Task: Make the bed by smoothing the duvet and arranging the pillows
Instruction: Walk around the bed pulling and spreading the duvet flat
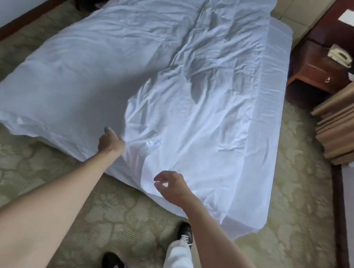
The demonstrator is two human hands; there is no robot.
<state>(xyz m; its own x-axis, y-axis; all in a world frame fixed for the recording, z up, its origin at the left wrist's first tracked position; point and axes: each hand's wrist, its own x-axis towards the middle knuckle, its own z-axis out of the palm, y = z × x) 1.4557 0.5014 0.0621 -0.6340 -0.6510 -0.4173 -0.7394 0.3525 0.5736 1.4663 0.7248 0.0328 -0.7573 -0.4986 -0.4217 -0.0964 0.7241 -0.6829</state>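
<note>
A person is standing at the foot of a bed, where a wrinkled white fabric duvet (183, 64) is lying spread over the mattress, its near-left corner hanging past the edge over the patterned green carpet (12, 164). The left hand (110, 142) is pinching a fold of the duvet near the foot end, its grip closed on the cloth. The right hand (172, 187) is hovering just above the duvet's near edge, fingers loosely curled, holding nothing.
</note>
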